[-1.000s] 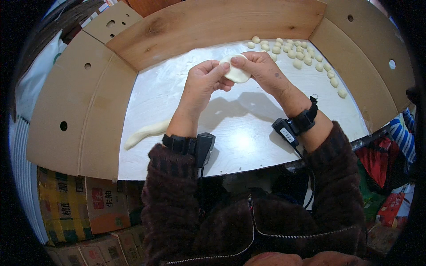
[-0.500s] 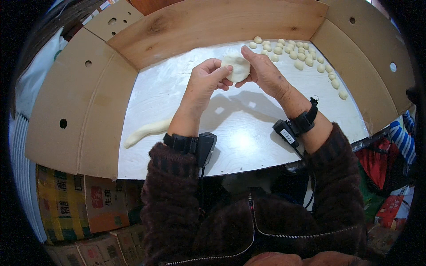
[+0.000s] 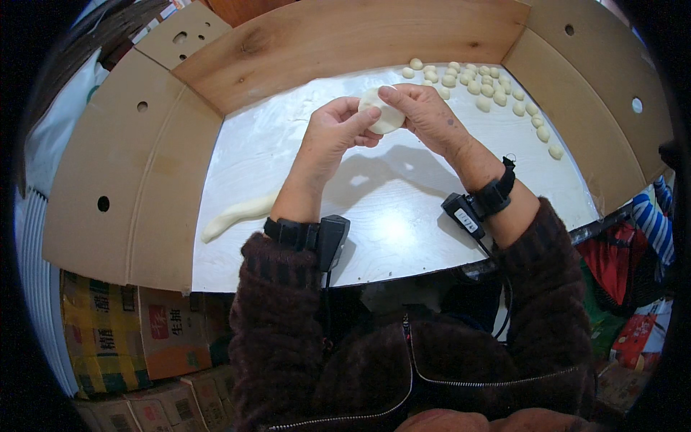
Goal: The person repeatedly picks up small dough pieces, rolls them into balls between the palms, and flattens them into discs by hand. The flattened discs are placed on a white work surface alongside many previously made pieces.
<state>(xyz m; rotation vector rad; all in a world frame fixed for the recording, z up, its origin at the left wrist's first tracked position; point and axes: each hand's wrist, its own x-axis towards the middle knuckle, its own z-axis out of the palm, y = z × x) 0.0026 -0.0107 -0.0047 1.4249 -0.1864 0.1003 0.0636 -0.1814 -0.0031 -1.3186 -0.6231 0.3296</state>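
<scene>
We held dough disc (image 3: 382,113) pinched between left hand (image 3: 332,135) and right hand (image 3: 426,115), above bare white worktop (image 3: 374,209) centre; wooden boards (image 3: 129,165) hemmed sides.

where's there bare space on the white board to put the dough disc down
Free: the wide middle of the white board beneath both hands, and its far left corner by the wooden back wall. Crowded: the far right, full of small dough balls, and the near left, where the dough rope lies.
</scene>
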